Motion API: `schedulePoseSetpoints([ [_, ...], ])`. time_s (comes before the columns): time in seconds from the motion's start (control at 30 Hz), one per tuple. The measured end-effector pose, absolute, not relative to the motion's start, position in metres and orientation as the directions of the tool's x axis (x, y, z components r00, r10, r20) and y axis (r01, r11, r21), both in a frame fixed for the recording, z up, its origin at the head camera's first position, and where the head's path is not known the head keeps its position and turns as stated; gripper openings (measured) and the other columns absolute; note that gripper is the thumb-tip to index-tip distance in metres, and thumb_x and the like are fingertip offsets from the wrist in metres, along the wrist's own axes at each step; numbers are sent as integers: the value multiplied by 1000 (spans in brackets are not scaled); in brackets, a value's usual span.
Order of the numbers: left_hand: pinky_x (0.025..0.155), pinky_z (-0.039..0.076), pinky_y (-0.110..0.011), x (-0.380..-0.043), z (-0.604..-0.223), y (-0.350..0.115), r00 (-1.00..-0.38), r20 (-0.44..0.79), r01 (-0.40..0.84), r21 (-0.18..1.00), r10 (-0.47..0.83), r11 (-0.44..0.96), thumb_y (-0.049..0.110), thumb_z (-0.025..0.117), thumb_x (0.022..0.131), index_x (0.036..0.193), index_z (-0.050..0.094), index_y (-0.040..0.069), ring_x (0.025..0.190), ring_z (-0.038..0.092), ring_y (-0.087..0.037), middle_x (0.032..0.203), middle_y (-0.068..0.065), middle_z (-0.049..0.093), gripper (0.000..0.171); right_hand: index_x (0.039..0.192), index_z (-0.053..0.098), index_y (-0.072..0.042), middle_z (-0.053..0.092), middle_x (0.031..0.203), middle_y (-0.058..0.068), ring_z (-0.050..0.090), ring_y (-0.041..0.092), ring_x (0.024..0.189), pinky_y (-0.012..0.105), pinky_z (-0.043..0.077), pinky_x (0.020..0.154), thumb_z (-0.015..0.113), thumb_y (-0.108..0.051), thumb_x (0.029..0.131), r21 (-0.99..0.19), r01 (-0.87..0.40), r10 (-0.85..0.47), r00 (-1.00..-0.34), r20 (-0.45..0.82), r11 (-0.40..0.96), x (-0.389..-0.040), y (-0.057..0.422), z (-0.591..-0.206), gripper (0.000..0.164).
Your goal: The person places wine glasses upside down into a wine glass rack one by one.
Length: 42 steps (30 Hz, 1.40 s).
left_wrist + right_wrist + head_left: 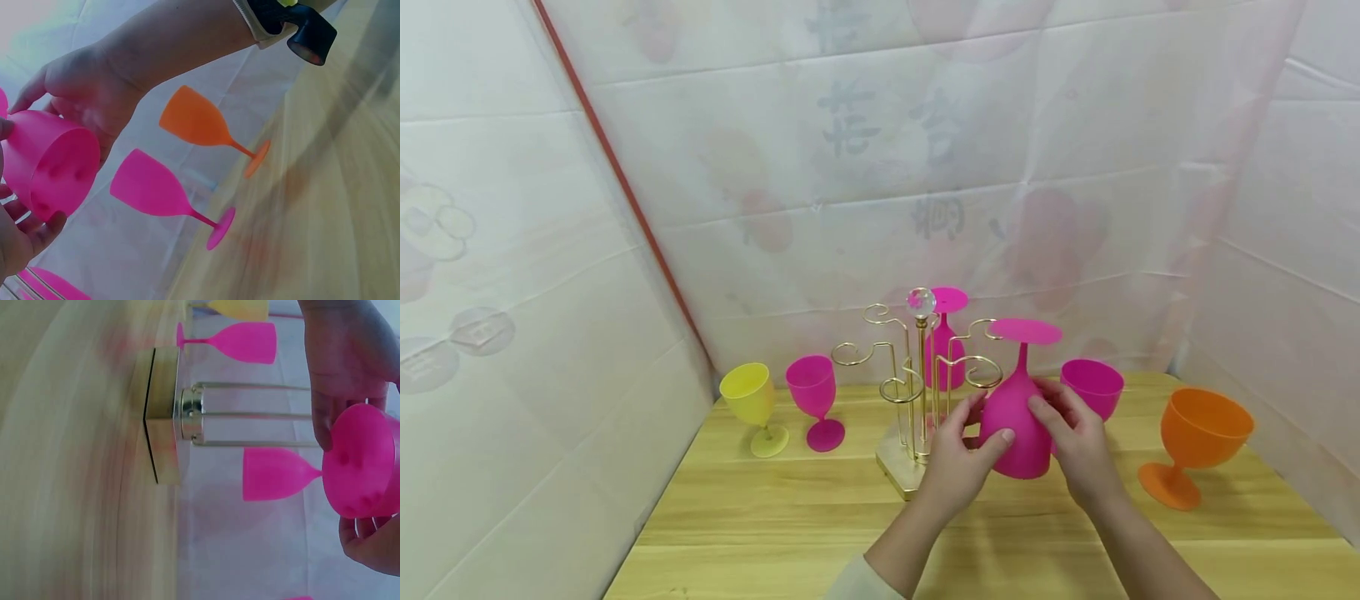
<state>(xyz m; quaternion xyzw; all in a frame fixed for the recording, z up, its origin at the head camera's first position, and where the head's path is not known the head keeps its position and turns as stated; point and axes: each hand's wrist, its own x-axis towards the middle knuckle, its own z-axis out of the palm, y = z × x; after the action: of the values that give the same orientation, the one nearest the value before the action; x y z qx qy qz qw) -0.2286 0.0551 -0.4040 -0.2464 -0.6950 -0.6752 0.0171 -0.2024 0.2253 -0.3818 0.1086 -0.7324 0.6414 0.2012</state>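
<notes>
My left hand point(957, 462) and right hand point(1078, 442) hold a pink goblet point(1018, 421) between them, its bowl upside down and its round foot on top. Fingers and thumbs lie around the bowl from both sides. The goblet is in the air, just right of a gold wire rack point(922, 375) with curled hooks and a clear ball on top. Another pink goblet point(951, 301) hangs upside down on the rack's far side. Seen from below in the right wrist view, the held bowl point(359, 462) has its open rim facing the camera.
To the rack's left stand a yellow goblet point(749, 395) and a darker pink goblet point(814, 388), both upright. Right of my hands are another upright pink goblet point(1093, 387) and an orange goblet point(1202, 433). A printed cloth point(850, 167) closes off the wooden table point(775, 533) behind.
</notes>
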Motion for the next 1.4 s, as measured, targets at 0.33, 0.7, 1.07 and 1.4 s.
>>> schedulePoseSetpoints([
  [0.33, 88, 54, -27, -241, -402, 65, -900, 370, 381, 924, 229, 6, 40, 71, 89, 130, 56, 31, 112, 59, -8, 123, 14, 59, 44, 141, 50, -5, 58, 117, -5, 59, 9, 104, 19, 57, 78, 56, -25, 100, -901, -369, 126, -906, 403, 227, -225, 235, -381, 45],
  [0.7, 92, 53, -25, -248, -411, 74, -892, 425, 434, 901, 153, 27, 39, 67, 93, 136, 56, 28, 117, 58, -12, 126, 10, 60, 46, 143, 50, -6, 58, 120, -7, 58, 6, 105, 18, 56, 80, 59, -31, 99, -908, -343, 97, -923, 374, 240, -254, 234, -382, 52],
  [1.07, 98, 49, -24, -254, -422, 79, -914, 382, 392, 918, 135, 62, 29, 68, 92, 151, 39, 21, 122, 55, -10, 142, 12, 49, 67, 141, 53, -9, 58, 125, 10, 57, 8, 103, 23, 58, 76, 62, -36, 97, -898, -318, 70, -933, 354, 305, -273, 233, -390, 53],
  [1.4, 98, 51, -27, -258, -433, 80, -927, 357, 367, 926, 112, 88, 34, 64, 95, 153, 35, 15, 127, 53, -16, 146, 0, 47, 68, 144, 50, -8, 56, 133, 18, 55, 9, 105, 22, 57, 77, 61, -34, 98, -902, -291, 67, -942, 328, 318, -276, 228, -393, 54],
])
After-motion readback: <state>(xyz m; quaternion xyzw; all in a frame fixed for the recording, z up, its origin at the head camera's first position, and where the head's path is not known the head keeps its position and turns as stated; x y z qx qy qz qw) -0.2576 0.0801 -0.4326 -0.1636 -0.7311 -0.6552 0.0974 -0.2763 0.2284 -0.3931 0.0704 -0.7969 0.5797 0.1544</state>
